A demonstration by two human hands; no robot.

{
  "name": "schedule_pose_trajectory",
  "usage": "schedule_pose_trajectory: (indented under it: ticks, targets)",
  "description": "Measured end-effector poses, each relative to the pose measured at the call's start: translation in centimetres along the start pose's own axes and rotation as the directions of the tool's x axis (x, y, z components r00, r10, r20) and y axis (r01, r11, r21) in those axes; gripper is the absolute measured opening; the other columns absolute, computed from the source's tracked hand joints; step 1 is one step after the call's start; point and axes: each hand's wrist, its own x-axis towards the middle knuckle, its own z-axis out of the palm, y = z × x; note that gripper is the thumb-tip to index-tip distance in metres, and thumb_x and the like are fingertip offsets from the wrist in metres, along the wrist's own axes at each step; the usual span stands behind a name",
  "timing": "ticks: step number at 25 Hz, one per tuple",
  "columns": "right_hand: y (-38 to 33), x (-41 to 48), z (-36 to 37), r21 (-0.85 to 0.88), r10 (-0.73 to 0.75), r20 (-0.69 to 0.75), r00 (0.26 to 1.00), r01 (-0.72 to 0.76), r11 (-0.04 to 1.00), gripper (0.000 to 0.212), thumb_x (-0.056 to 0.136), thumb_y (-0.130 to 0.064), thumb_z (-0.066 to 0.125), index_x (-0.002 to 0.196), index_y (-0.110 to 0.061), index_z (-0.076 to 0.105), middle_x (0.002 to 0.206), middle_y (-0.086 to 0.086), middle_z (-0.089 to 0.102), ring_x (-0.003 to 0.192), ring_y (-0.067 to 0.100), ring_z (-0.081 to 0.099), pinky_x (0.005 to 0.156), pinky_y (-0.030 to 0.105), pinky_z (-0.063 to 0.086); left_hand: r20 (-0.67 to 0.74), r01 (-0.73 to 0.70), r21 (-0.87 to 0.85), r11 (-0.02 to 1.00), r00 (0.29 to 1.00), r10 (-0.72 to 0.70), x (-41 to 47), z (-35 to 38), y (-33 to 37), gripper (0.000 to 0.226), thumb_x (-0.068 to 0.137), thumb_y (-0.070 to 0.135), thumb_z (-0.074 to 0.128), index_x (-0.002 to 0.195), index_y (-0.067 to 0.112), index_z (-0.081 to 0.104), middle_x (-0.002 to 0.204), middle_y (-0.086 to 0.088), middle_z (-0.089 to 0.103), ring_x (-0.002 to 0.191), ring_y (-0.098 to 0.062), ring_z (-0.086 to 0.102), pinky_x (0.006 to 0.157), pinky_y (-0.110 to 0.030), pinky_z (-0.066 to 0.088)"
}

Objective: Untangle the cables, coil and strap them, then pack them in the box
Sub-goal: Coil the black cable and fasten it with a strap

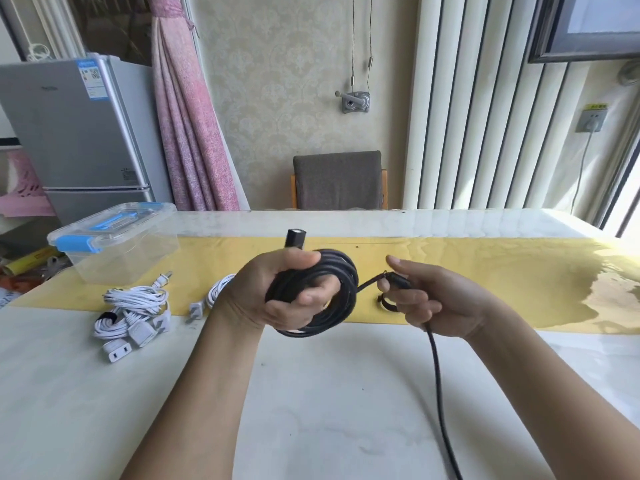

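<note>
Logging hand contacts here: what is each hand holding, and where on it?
Left hand grips the black cable coil around its bundled loops; right hand pinches the cable's loose run just beyond the coil.

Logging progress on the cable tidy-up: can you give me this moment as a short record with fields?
left hand: grips black cable coil, plug pointing up
right hand: pinches the coil's loose tail, which runs off the frame's bottom
white bundle: coiled, dark strap on it, on table
second white cable: partly behind left hand
box: clear, lid on, looks empty
</note>
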Motion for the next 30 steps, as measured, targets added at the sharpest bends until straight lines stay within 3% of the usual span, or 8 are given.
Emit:
schedule_pose_trajectory:
  ticks: [2, 5, 10, 15, 19, 22, 27, 30]
  targets:
    - [-0.3, -0.1, -0.1, 0.023, 0.020, -0.029, 0.999, -0.019, 1.000, 0.034, 0.080, -0.039, 0.066, 0.084, -0.006, 0.069, 0.049, -0.006, 0.030, 0.032, 0.001, 0.024, 0.032, 0.011, 0.025, -0.116, 0.188, 0.151, 0.971, 0.978, -0.171, 0.2, 0.0, -0.1, 0.036, 0.090, 0.047, 0.052, 0.078, 0.016, 0.063, 0.039, 0.006, 0.035, 0.028, -0.005, 0.027, 0.031, -0.019, 0.017]
    - [-0.3, -0.3, 0.6, -0.198, 0.032, -0.178, 0.983, -0.067, 0.978, 0.030, 0.087, -0.031, 0.054, 0.082, -0.008, 0.073, 0.051, -0.004, 0.033, 0.036, 0.005, 0.021, 0.036, 0.013, 0.023, -0.446, 0.463, 0.331, 0.823, 0.845, -0.296, 1.4, 0.2, -0.4, 0.039, 0.084, 0.050, 0.057, 0.078, 0.012, 0.063, 0.037, 0.002, 0.044, 0.027, -0.005, 0.029, 0.034, -0.020, 0.017]
    - [-0.5, -0.6, 1.8, -0.494, -0.245, -0.401, 0.883, 0.017, 0.870, 0.016, 0.091, -0.016, 0.062, 0.091, -0.006, 0.073, 0.053, 0.000, 0.049, 0.047, 0.010, 0.031, 0.042, 0.019, 0.027, -0.719, 0.637, 0.257, 0.727, 0.629, -0.296, 2.5, 0.3, -1.1, 0.053, 0.088, 0.055, 0.044, 0.089, 0.005, 0.062, 0.042, 0.005, 0.037, 0.034, -0.007, 0.029, 0.037, -0.018, 0.024]
    - [-0.6, -0.7, 3.3, -0.475, -0.426, -0.445, 0.788, 0.195, 0.858, 0.020, 0.096, -0.013, 0.053, 0.108, -0.010, 0.068, 0.066, 0.001, 0.069, 0.045, 0.010, 0.029, 0.042, 0.020, 0.029, -0.894, 0.438, 0.117, 0.892, 0.437, -0.097, 4.1, -0.8, -1.9, 0.074, 0.084, 0.074, 0.032, 0.092, 0.006, 0.061, 0.049, 0.004, 0.037, 0.040, -0.009, 0.032, 0.041, -0.018, 0.029]
    - [-0.3, -0.7, 4.9, -0.420, -0.420, -0.382, 0.823, 0.250, 0.872, 0.023, 0.100, -0.012, 0.044, 0.107, -0.012, 0.066, 0.083, 0.008, 0.075, 0.042, 0.009, 0.026, 0.043, 0.019, 0.034, -0.963, 0.240, 0.168, 0.956, 0.248, 0.107, 5.4, -2.0, -2.9, 0.071, 0.086, 0.074, 0.028, 0.083, 0.009, 0.058, 0.051, 0.002, 0.049, 0.039, -0.012, 0.043, 0.045, -0.023, 0.036]
    - [0.6, -0.3, 6.1, -0.505, -0.397, -0.273, 0.876, 0.221, 0.834, 0.025, 0.100, -0.013, 0.044, 0.102, -0.011, 0.069, 0.083, 0.008, 0.074, 0.042, 0.010, 0.032, 0.049, 0.022, 0.041, -0.983, -0.014, 0.114, 0.993, 0.146, 0.114, 5.4, -2.6, -2.7, 0.066, 0.085, 0.074, 0.035, 0.076, 0.012, 0.056, 0.047, 0.003, 0.050, 0.035, -0.012, 0.043, 0.040, -0.021, 0.034]
    - [2.0, 0.5, 6.6, -0.616, -0.268, -0.161, 0.950, 0.116, 0.779, 0.024, 0.099, -0.022, 0.048, 0.102, -0.012, 0.070, 0.075, 0.004, 0.073, 0.048, 0.010, 0.048, 0.046, 0.020, 0.039, -0.932, -0.469, -0.021, 0.883, 0.329, 0.153, 4.4, -2.3, -1.2, 0.029, 0.092, 0.038, 0.052, 0.072, 0.018, 0.047, 0.045, 0.009, 0.035, 0.034, -0.006, 0.035, 0.036, -0.017, 0.032]
    - [2.0, 0.6, 6.0, -0.646, -0.183, -0.068, 0.981, 0.097, 0.757, 0.024, 0.097, -0.026, 0.052, 0.104, -0.015, 0.072, 0.070, 0.002, 0.067, 0.053, 0.010, 0.051, 0.047, 0.014, 0.039, -0.775, -0.572, -0.242, 0.784, 0.600, 0.198, 3.3, -1.6, -0.6, 0.012, 0.086, 0.020, 0.051, 0.077, 0.013, 0.049, 0.046, 0.007, 0.036, 0.034, -0.007, 0.036, 0.037, -0.018, 0.033]
